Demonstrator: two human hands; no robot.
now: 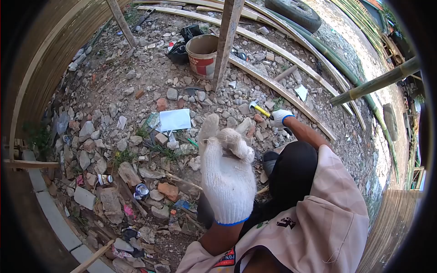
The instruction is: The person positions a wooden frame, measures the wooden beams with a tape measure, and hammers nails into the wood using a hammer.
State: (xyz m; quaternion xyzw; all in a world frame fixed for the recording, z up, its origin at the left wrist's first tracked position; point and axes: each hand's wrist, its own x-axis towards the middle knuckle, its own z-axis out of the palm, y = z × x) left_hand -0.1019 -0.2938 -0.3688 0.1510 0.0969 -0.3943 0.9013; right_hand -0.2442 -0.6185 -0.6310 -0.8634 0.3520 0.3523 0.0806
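My left hand (230, 177), in a white knitted glove with a blue cuff, is raised close to the camera at the centre. Some of its fingers are curled in and one points up. Whatever may lie within the curl is too small or hidden to make out. Farther right, my right hand (281, 117), gloved the same way, is closed round the grip end of a hammer (261, 109) with a yellow handle. The hammer's head points left, low over the rubble. A white sheet (175, 119) lies on the stones left of the hammer.
Broken stones and bricks (168, 191) cover the ground. A bucket (201, 57) stands behind a wooden post (226, 43). Long planks (282, 88) and bamboo poles (380, 79) lie or jut at the right. A tyre (296, 12) is at the top. Concrete blocks (57, 218) edge the left.
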